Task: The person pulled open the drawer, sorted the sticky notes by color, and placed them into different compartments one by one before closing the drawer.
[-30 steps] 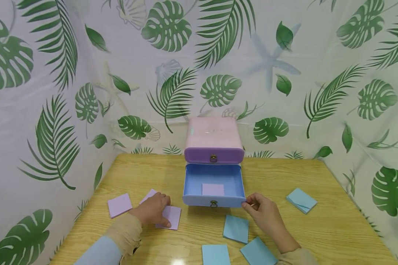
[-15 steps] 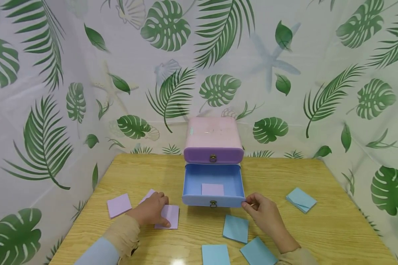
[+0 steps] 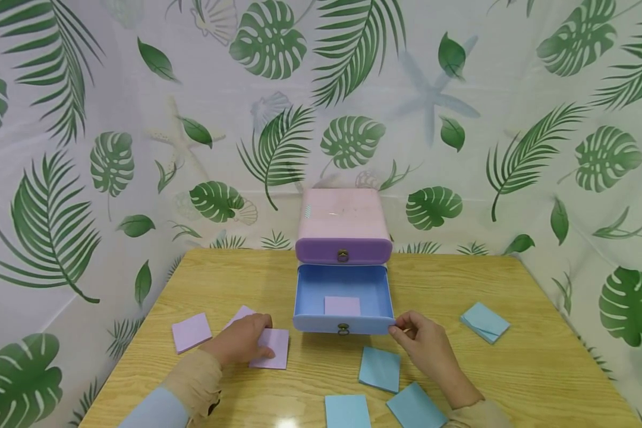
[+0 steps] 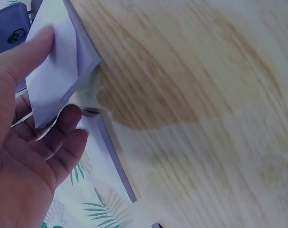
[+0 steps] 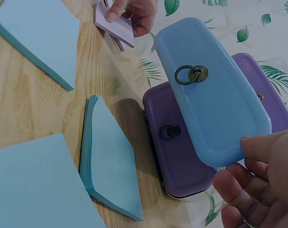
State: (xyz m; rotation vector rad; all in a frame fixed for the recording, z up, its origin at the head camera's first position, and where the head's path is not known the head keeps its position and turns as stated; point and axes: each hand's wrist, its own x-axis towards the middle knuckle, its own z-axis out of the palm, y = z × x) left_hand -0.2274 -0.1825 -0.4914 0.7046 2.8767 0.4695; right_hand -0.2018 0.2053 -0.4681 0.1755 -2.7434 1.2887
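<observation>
At the left, my left hand [image 3: 241, 340] pinches lilac sticky notes [image 3: 274, 349] between thumb and fingers. In the left wrist view, the upper sheet under the thumb tilts away from the layer beneath. A second lilac pad [image 4: 105, 154] lies partly behind the fingers. My right hand [image 3: 429, 346] grips the right corner of a pulled-out blue drawer [image 3: 315, 323], thumb on its front and fingers beneath. A lilac square of notes [image 3: 342, 306] lies inside that drawer. The small pink cabinet [image 3: 343, 213] has a shut purple drawer [image 3: 318, 251] above and another purple drawer [image 5: 174, 147] below.
Another lilac pad [image 3: 191, 333] lies farther left. Blue sticky-note pads lie in front: one [image 3: 380, 370] below the drawer, one [image 3: 348, 411] nearer, one [image 3: 416, 406] beside my right wrist. Another blue pad [image 3: 484, 323] is at the right. A leaf-print cloth [image 3: 433, 89] surrounds the table.
My left hand has shifted very slightly, the lilac notes with it. The right hand and the open blue drawer look the same. The head view has turned a little.
</observation>
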